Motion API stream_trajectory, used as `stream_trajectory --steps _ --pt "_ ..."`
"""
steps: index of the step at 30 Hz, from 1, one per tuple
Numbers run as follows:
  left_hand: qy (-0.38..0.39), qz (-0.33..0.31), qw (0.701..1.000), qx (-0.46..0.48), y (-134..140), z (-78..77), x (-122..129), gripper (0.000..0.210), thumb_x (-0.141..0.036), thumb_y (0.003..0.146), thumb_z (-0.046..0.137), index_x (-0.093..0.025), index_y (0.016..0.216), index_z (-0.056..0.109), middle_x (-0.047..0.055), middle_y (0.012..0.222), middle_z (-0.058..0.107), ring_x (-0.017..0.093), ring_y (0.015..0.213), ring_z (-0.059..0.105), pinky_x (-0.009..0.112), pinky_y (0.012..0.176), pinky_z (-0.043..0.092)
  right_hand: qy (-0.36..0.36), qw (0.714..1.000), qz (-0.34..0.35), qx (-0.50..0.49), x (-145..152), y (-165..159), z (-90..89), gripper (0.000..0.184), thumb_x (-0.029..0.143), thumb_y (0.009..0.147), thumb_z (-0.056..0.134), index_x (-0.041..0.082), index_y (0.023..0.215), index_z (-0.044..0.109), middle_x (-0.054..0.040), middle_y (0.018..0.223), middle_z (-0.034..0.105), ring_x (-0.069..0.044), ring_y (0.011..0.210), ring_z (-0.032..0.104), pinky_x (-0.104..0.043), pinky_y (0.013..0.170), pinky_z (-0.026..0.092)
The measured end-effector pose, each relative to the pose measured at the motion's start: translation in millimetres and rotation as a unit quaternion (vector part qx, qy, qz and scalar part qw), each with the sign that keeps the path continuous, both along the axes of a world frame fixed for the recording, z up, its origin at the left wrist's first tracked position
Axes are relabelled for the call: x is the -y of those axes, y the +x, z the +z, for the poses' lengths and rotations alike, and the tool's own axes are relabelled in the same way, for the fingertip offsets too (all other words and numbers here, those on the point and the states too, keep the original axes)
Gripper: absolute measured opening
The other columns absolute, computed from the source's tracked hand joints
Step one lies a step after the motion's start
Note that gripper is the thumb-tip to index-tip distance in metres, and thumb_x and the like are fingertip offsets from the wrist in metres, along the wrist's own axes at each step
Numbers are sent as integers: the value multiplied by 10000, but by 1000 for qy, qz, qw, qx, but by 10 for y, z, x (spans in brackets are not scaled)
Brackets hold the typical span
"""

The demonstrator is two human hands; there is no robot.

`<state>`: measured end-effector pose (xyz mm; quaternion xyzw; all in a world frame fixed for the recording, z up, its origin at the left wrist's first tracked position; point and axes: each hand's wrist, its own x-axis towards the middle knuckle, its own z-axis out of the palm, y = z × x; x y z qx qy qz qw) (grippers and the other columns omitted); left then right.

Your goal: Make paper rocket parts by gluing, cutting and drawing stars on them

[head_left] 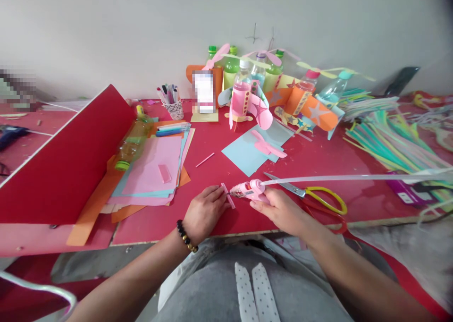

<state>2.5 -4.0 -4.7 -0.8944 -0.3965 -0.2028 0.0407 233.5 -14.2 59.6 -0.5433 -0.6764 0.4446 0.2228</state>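
Dotted ties [244, 289] lie nearest; at the desk [205, 145] the left hand [203, 209] holds a pink strip [231, 201], and the glue gun [250, 190] gripped by the right hand [281, 208], if slipping, might burn the fingers [215, 193].

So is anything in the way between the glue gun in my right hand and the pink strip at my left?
Nothing visible: the glue gun in your right hand has its nozzle right up at the strip, by your left hand. The scissors lie to the right, not between them.
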Motion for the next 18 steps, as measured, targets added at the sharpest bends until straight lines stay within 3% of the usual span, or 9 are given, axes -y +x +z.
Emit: stream_trajectory --steps 10,18 --pt "-20 -6 1000 18 -9 15 -5 239 -298 947 527 -148 1036 690 83 1132 701 225 1085 631 368 957 533 -13 1000 10 -12 91 55 51 245 296 867 577 220 1066 698 -55 905 741 -251 914 681 -398 892 516" --pt "-23 -8 999 22 -9 21 -12 238 -289 949 521 -139 1016 693 97 1132 700 226 1074 638 371 952 539 -27 999 35 -5 172 89 107 318 271 882 557 241 1179 667 -56 1039 731 -261 997 667 -391 891 515"
